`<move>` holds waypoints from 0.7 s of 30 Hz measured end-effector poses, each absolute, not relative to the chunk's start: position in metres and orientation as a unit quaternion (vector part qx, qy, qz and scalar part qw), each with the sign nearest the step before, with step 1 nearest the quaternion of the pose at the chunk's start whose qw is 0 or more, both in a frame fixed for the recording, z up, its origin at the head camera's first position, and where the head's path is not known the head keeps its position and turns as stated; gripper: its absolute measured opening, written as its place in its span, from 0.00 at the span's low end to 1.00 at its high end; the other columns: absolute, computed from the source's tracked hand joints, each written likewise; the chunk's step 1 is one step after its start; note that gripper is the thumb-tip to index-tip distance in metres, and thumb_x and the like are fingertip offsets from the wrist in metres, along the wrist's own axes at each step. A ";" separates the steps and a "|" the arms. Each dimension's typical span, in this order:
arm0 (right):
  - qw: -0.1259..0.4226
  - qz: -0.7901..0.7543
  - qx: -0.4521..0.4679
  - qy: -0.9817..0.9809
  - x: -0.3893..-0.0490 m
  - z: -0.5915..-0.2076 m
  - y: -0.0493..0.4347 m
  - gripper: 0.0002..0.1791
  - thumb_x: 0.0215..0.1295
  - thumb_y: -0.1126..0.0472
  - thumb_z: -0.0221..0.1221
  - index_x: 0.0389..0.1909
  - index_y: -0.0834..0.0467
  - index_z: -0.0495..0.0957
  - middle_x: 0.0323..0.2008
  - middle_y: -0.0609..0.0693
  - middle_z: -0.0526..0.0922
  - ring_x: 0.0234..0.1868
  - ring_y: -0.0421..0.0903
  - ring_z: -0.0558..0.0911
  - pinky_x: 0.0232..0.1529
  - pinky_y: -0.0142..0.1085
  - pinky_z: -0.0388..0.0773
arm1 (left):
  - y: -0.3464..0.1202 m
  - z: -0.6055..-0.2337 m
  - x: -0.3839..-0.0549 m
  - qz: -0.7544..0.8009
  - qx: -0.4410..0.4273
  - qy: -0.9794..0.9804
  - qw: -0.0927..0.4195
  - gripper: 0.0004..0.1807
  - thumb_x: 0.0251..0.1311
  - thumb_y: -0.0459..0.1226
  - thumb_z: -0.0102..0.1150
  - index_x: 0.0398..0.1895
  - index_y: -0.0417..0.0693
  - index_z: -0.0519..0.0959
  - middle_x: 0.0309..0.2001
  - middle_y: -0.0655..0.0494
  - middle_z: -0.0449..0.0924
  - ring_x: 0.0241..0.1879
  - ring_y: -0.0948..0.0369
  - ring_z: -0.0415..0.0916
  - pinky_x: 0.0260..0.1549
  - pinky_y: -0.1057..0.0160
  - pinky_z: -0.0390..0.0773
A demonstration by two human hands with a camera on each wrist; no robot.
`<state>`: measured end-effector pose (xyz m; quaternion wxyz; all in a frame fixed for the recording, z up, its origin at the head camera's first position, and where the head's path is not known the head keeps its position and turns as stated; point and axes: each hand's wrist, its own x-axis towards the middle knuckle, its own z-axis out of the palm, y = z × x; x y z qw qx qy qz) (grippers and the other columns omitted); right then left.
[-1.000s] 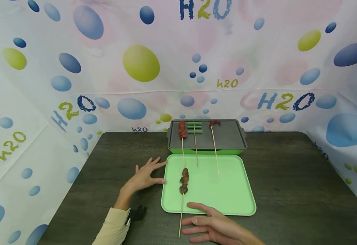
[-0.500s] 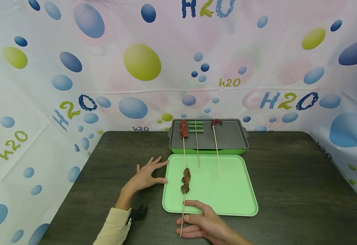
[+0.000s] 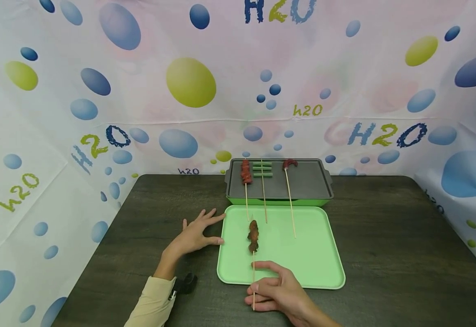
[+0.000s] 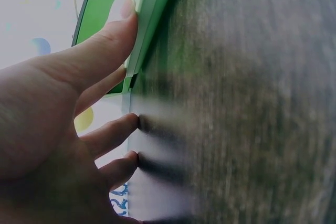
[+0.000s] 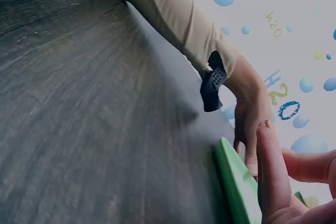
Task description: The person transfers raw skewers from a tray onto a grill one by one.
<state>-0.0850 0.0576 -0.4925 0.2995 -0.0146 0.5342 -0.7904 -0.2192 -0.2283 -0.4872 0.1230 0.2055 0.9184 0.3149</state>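
My right hand pinches the lower stick of a skewer of brown meat chunks between thumb and fingers. The meat is over the left half of a light green tray, and the index finger lies along the stick. At the tray's left edge my left hand is spread, its thumb and index fingertips against the rim. In the left wrist view its thumb presses the tray's side, with the other fingertips down by the table. The right wrist view shows my right fingers close up, the skewer hidden.
Behind the tray stands a green tabletop grill with a dark grey plate. Across it lie a red meat skewer, a green vegetable skewer and a skewer with a curled dark red piece. Their sticks reach over the tray.
My right hand has come in from the right and taken hold of the skewer's stick. The brown meat skewer has shifted slightly right and away from me. My left hand keeps its place.
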 end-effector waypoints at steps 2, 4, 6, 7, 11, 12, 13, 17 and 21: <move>0.293 -0.789 -0.026 0.539 -0.084 -0.489 0.062 0.37 0.69 0.68 0.64 0.75 0.68 0.59 0.39 0.62 0.88 0.39 0.53 0.90 0.40 0.44 0.87 | -0.228 -0.487 -0.219 0.315 0.206 0.918 0.122 0.44 0.61 0.50 0.72 0.79 0.55 0.65 0.81 0.41 0.50 0.80 0.37 0.36 0.61 0.17 0.27; 0.289 -0.787 -0.037 0.544 -0.084 -0.486 0.067 0.37 0.70 0.68 0.64 0.75 0.68 0.58 0.39 0.62 0.88 0.39 0.53 0.90 0.40 0.44 0.87 | -0.229 -0.486 -0.219 0.316 0.207 0.918 0.121 0.44 0.60 0.50 0.72 0.79 0.54 0.65 0.81 0.40 0.50 0.80 0.37 0.36 0.61 0.17 0.28; 0.288 -0.784 -0.044 0.548 -0.084 -0.481 0.071 0.37 0.70 0.67 0.63 0.75 0.67 0.58 0.39 0.61 0.87 0.39 0.53 0.90 0.39 0.44 0.87 | -0.229 -0.486 -0.219 0.317 0.206 0.918 0.119 0.44 0.60 0.50 0.72 0.79 0.54 0.65 0.80 0.39 0.50 0.79 0.36 0.37 0.60 0.17 0.28; 0.288 -0.782 -0.046 0.551 -0.084 -0.479 0.073 0.37 0.70 0.67 0.63 0.75 0.67 0.58 0.39 0.61 0.87 0.39 0.53 0.90 0.39 0.45 0.87 | -0.229 -0.486 -0.219 0.317 0.206 0.918 0.119 0.44 0.60 0.50 0.72 0.79 0.54 0.65 0.80 0.39 0.50 0.79 0.36 0.37 0.60 0.17 0.28; 0.289 -0.774 -0.047 0.561 -0.084 -0.470 0.077 0.36 0.70 0.67 0.64 0.75 0.66 0.59 0.38 0.60 0.87 0.39 0.53 0.90 0.38 0.45 0.87 | -0.230 -0.486 -0.218 0.317 0.204 0.918 0.119 0.44 0.60 0.50 0.72 0.79 0.54 0.65 0.80 0.39 0.50 0.80 0.36 0.36 0.60 0.17 0.28; 0.288 -0.773 -0.051 0.563 -0.084 -0.467 0.079 0.36 0.70 0.67 0.64 0.75 0.66 0.59 0.38 0.60 0.87 0.39 0.54 0.90 0.38 0.45 0.87 | -0.230 -0.486 -0.218 0.317 0.203 0.919 0.120 0.44 0.60 0.50 0.72 0.79 0.54 0.65 0.81 0.40 0.50 0.80 0.37 0.36 0.61 0.17 0.28; 0.286 -0.772 -0.054 0.565 -0.085 -0.464 0.080 0.37 0.70 0.67 0.64 0.75 0.65 0.59 0.38 0.60 0.87 0.39 0.54 0.90 0.38 0.45 0.87 | -0.230 -0.486 -0.218 0.317 0.204 0.918 0.121 0.44 0.60 0.50 0.72 0.79 0.54 0.65 0.80 0.40 0.50 0.80 0.36 0.36 0.60 0.17 0.28; 0.265 -0.767 -0.071 0.579 -0.090 -0.450 0.090 0.36 0.71 0.66 0.64 0.76 0.63 0.60 0.39 0.60 0.86 0.40 0.53 0.89 0.40 0.48 0.87 | -0.229 -0.485 -0.218 0.319 0.204 0.917 0.127 0.44 0.61 0.50 0.72 0.79 0.55 0.65 0.81 0.41 0.49 0.80 0.38 0.35 0.61 0.18 0.27; 0.240 -0.761 -0.075 0.598 -0.098 -0.440 0.105 0.35 0.71 0.66 0.63 0.77 0.60 0.63 0.40 0.59 0.87 0.41 0.53 0.89 0.41 0.48 0.87 | -0.228 -0.484 -0.218 0.321 0.204 0.915 0.131 0.44 0.60 0.50 0.72 0.79 0.56 0.65 0.81 0.41 0.49 0.80 0.39 0.35 0.61 0.18 0.26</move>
